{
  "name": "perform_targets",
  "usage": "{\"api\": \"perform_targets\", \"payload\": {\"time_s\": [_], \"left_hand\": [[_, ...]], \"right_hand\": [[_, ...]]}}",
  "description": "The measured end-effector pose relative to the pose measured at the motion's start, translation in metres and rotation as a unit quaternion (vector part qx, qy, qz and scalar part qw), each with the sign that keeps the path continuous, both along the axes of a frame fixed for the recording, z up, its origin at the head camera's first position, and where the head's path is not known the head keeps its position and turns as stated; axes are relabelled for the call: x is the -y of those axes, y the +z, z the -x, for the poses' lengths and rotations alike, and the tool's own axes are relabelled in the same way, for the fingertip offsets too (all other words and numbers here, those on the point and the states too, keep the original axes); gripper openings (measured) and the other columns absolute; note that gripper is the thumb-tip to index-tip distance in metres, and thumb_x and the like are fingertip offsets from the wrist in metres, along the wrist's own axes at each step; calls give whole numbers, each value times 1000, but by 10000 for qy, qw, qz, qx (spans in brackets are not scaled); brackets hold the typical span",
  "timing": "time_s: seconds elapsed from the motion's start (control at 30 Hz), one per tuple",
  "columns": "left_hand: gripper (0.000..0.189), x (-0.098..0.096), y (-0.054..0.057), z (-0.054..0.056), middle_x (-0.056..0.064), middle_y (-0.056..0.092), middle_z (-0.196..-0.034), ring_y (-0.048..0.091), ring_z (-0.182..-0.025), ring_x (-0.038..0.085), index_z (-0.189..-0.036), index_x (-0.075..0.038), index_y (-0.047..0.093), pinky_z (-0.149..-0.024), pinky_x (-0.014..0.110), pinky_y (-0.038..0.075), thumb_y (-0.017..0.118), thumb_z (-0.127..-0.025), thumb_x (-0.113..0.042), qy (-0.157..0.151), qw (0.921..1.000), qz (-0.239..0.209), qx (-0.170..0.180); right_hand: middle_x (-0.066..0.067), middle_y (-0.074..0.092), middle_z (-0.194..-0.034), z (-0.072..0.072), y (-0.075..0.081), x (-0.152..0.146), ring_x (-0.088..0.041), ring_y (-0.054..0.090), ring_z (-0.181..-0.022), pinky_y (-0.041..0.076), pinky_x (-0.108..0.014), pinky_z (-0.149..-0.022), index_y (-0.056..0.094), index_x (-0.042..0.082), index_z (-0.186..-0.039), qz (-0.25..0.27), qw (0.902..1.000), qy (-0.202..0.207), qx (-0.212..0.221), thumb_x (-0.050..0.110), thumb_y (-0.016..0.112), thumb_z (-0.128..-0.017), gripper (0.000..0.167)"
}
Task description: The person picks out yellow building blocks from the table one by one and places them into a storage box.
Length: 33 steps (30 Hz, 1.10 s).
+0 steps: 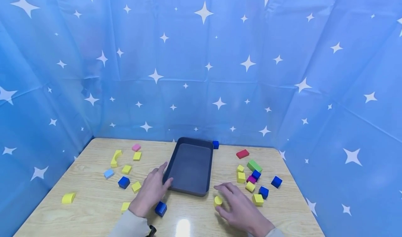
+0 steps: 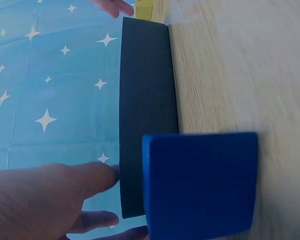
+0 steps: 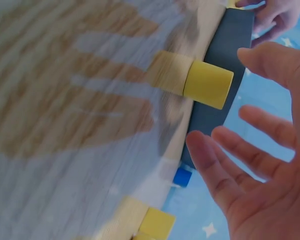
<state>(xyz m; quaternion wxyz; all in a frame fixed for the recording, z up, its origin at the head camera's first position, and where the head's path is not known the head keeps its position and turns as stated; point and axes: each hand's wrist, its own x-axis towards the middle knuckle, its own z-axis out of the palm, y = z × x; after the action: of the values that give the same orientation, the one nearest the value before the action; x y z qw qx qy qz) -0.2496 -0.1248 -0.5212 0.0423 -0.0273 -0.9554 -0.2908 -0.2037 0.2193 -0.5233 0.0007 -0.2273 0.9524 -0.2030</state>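
Note:
A dark grey tray lies on the table in front of me. At its near left corner, my left hand grips the rim, thumb over it and fingers along the outside. A blue cube sits just below that hand and looks large in the left wrist view. Right of the tray's near end, a yellow cylinder stands upright. My right hand is spread around it, thumb and fingers apart; a gap shows between fingertips and cylinder in the right wrist view.
Right of the tray lie a red block, a green block and several yellow and blue ones. On the left are a yellow arch, a light blue block and a blue cube. A starred blue curtain borders the table.

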Motion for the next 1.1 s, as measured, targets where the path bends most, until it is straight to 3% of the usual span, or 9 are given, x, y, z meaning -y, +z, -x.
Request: {"api": "perform_targets", "payload": {"time_s": [0.2,0.43,0.63,0.8,1.1], "left_hand": [[60,-3,4,3,36,72,-150,76,-137,49,-165,5,59,-110,62,67,78,-112,-15,111,9998,-120,-94],[48,-3,5,4,31,78,-142,81,-128,43,-157,7,65,-101,56,71,75,-112,-6,136,9996,-237,-97],[44,-2,1,5,31,80,-138,84,-120,41,-153,8,68,-95,52,73,73,-110,1,103,9988,-367,-308],[48,-2,1,5,30,81,-137,85,-118,38,-156,6,66,-91,49,74,71,-108,3,90,9987,-422,-282],[54,-3,2,2,26,82,-126,76,-91,21,-158,5,65,-69,34,65,74,-105,4,8,9992,-389,-133]], "right_hand": [[4,74,-140,3,1,3,-13,73,-122,70,-43,-104,74,24,-150,80,9998,149,111,32,89,-103,50],[4,75,-125,6,-2,6,2,62,-94,61,-21,-80,80,18,-140,305,9978,382,459,20,88,-103,37],[8,73,-112,8,-3,6,5,58,-86,59,-19,-76,82,16,-135,284,9970,288,656,16,87,-103,32],[7,74,-112,9,-2,4,5,58,-86,59,-19,-76,83,14,-134,331,9969,274,667,16,87,-103,31],[5,75,-115,12,-1,4,5,63,-90,63,-20,-79,84,13,-132,380,9965,315,681,15,88,-104,29]]}}
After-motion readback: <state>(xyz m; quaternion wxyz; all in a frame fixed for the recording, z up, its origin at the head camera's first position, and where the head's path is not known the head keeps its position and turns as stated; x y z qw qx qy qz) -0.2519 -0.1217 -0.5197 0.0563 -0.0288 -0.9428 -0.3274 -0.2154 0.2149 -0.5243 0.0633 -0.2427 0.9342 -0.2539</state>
